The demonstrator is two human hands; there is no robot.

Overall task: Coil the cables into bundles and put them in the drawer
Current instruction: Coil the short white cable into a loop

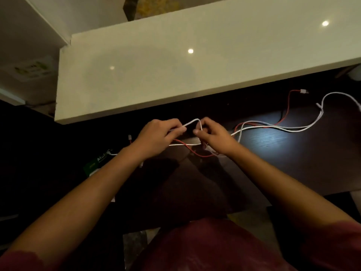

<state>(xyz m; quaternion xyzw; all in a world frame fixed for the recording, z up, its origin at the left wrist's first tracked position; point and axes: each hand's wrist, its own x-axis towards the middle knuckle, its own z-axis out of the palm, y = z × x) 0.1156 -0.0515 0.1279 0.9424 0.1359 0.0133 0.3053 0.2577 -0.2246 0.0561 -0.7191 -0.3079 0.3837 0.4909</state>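
A white cable point(273, 127) trails across the dark desk point(293, 153) from the right toward the middle. My left hand point(158, 136) pinches one part of it and my right hand point(213, 136) pinches another, with a small loop of white cable point(192, 122) arching between them just above the desk. A red cable point(288, 106) lies tangled with the white one; it runs under my hands and ends in a white plug point(303, 91) at the far right. No drawer is in view.
A pale glossy shelf point(195, 65) overhangs the back of the desk just beyond my hands. A green packet point(97, 163) lies at the left, next to a small white connector point(130, 137). The desk's front edge is near my body.
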